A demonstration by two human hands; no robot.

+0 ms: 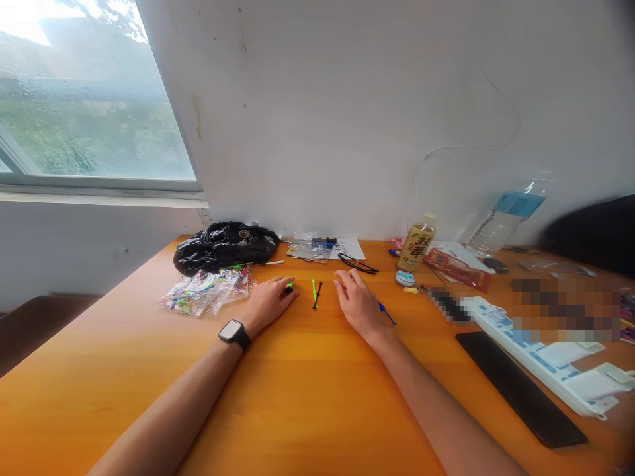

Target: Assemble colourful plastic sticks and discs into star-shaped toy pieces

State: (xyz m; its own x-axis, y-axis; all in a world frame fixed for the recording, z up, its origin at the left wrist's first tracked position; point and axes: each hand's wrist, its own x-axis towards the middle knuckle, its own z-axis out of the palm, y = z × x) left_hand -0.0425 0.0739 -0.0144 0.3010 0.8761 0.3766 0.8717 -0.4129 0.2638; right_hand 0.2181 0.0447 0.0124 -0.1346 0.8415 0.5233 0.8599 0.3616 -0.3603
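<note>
Between my two hands a thin green plastic stick [313,291] and a thin black plastic stick [319,291] lie on the wooden table, their lower ends close together. My left hand [268,303], a watch [235,332] on its wrist, rests on the table with thumb and fingers apart. Small green and black pieces [290,289] show at its fingertips; whether they are touched is unclear. On the other side, my right hand [358,301] is open, fingers bent and spread, holding nothing visible. Just right of it lies a thin blue plastic stick [387,313], partly hidden.
Clear plastic bags [198,292] of colourful pieces lie left, before a black plastic bag [225,246]. Glasses [357,264] lie at the back. To the right are a drink bottle [417,243], a large clear bottle [503,225], a power strip [526,350] and a black phone-like slab [520,389].
</note>
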